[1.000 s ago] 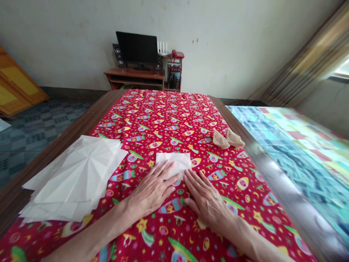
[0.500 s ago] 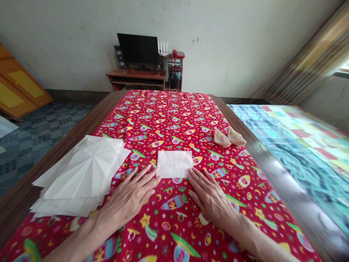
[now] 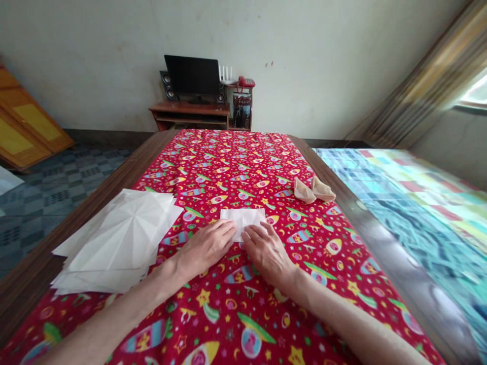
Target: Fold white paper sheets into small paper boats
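A small white sheet of paper (image 3: 242, 217), folded into a rectangle, lies flat on the red patterned cloth (image 3: 243, 299). My left hand (image 3: 213, 242) is at its left side, fingers closed together and bent over the edge. Over the lower right part of the paper is my right hand (image 3: 266, 252), its fingers curled in on the sheet. Both thumbs are mostly hidden, as is the paper's near edge. To the left rests a stack of larger white sheets (image 3: 122, 233), the top one creased in rays from its centre.
Two folded beige paper pieces (image 3: 304, 191) stand near the table's right edge. Dark wood (image 3: 95, 213) borders the cloth. Beyond the table are a desk with a monitor (image 3: 193, 76) and a red telephone (image 3: 246, 82). A bed with a checked cover (image 3: 411, 177) adjoins the right side.
Both hands first lay flat; my left hand drew back off the paper to the left, then came in again. Now the fingers of both hands are bent at the paper.
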The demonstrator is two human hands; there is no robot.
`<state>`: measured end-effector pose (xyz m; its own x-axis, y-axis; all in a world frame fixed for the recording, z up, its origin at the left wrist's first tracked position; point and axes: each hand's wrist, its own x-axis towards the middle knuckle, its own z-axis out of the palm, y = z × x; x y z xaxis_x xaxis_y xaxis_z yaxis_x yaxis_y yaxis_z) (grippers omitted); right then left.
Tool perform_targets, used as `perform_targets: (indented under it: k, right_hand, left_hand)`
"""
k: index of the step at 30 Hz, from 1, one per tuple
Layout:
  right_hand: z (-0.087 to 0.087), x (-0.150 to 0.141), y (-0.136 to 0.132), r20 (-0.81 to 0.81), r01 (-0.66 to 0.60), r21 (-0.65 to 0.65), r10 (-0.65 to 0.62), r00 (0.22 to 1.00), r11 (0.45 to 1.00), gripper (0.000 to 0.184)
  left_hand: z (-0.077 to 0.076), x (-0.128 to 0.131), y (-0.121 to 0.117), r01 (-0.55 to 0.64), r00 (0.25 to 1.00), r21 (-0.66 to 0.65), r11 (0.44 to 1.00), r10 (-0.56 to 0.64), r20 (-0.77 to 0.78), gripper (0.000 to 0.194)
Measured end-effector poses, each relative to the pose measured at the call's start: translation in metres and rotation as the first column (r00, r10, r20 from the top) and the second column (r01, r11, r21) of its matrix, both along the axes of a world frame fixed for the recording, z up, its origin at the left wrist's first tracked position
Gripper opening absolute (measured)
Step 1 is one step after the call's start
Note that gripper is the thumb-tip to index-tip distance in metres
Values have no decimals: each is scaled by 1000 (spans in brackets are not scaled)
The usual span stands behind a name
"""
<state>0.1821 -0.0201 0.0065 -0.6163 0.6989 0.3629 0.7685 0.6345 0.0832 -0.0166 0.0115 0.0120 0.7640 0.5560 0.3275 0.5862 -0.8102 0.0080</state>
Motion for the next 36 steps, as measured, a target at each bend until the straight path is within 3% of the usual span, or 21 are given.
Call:
perform_targets:
  k: [6, 11, 16, 19, 26, 31, 36]
  right_hand:
    - [-1, -9, 10, 7, -16, 39, 16, 1000, 999, 12]
    - [-1, 5, 14, -75, -36, 16, 37, 997, 999, 12]
    - [2, 24, 21, -229, -234, 40, 237, 944, 971, 19]
    - [0, 33, 26, -267, -249, 77, 261, 928, 965, 20]
    - [2, 48, 20, -164, -148, 83, 160, 973, 986, 17]
    - [1, 51, 6, -105, -115, 14, 116, 988, 993, 16]
    - [-4, 58, 0, -170, -103, -53, 93, 981, 993, 23]
  left_hand:
    - [-4, -2, -1, 56, 998, 68, 996, -55, -23, 21]
    - [0, -8, 1, 46, 999, 15, 999, -46, 16, 27]
    - [-1, -19, 17, 4, 1000, -19, 1000, -4, 10, 39]
    - [-1, -23, 22, 21, 1000, -2, 1000, -21, 8, 39]
    - [8, -11, -12, 116, 990, 167, 979, -127, 60, 29]
    - [-3, -3, -26, 130, 981, 36, 991, -134, 140, 24]
    - [-10, -1, -17, 97, 975, -186, 978, -56, 214, 44]
